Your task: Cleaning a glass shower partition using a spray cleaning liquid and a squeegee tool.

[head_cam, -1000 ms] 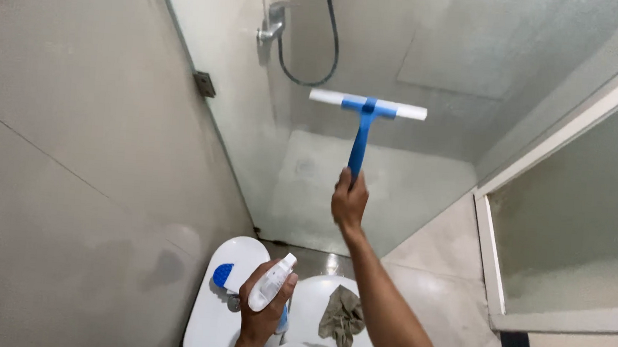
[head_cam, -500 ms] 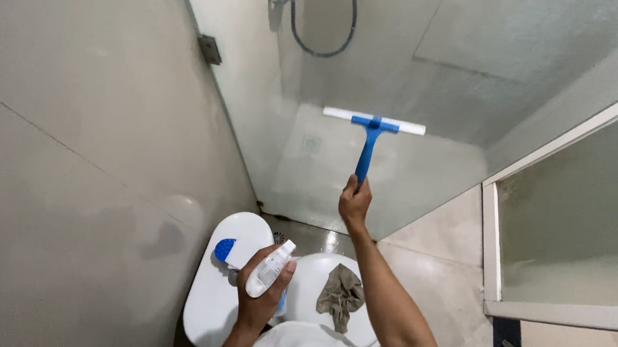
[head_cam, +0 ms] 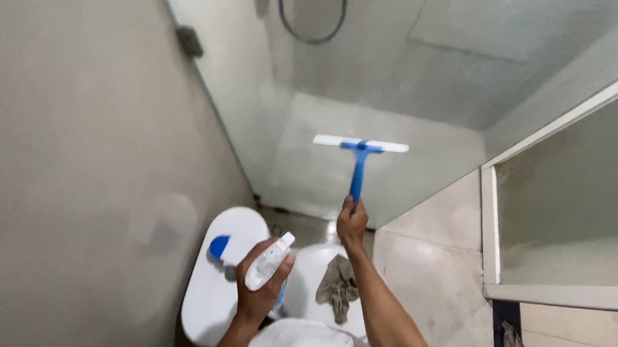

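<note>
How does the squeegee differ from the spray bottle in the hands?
The squeegee is blue with a white blade; the spray bottle is white. The squeegee is T-shaped with a long handle, held upright against the glass panel by the right hand; the spray bottle is short and rounded, tilted in the left hand over the toilet, touching no surface. Each is gripped in one hand.

Right grip (head_cam: 351, 223) raised, left grip (head_cam: 259, 282) clenched

White toilet (head_cam: 220, 298), grey rag (head_cam: 337, 288) draped on its closed lid.
</note>
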